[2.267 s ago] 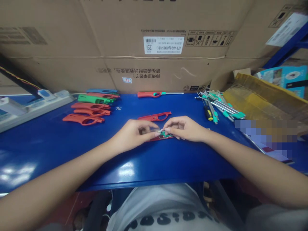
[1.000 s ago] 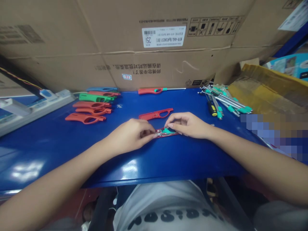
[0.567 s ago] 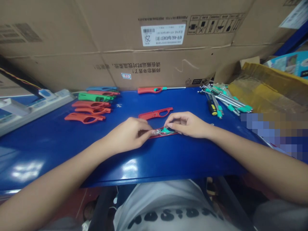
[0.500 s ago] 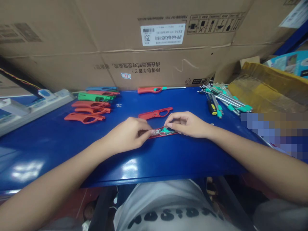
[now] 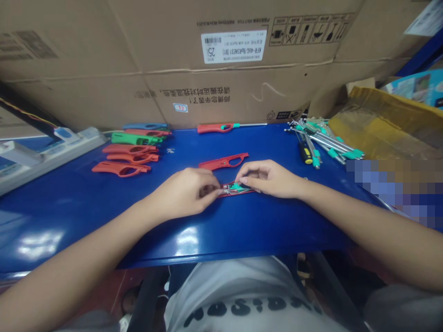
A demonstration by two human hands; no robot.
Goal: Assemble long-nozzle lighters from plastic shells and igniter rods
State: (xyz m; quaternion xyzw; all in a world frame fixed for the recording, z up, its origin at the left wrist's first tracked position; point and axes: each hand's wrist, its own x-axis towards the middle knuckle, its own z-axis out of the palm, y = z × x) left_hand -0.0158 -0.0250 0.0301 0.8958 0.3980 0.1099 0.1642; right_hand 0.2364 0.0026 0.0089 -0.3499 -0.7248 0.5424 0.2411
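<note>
Between my hands lies a red lighter shell half [image 5: 238, 194], with green and pale inner parts and thin wires showing inside it. My left hand [image 5: 188, 191] is closed at the shell's left end, thumb and fingertips pinching at the parts there. My right hand [image 5: 268, 180] bends over the right end, its thumb and fingertips closed on the green trigger part [image 5: 241, 186]. Both palms hide much of the shell. Just beyond them rests another red shell half [image 5: 221, 162], its inner side up. Farther back is a whole red lighter [image 5: 216, 129] with a metal tube.
Red, green and blue lighter shells [image 5: 121, 168] lie in a row at left, beside a white power strip [image 5: 83, 140]. A pile of metal lighter tubes [image 5: 332, 143] and a yellow-black screwdriver [image 5: 305, 153] are at right. A cardboard box [image 5: 166, 50] stands along the back.
My left fingertips have shifted slightly to the right along the shell, still pinching. My right hand stays almost where it was.
</note>
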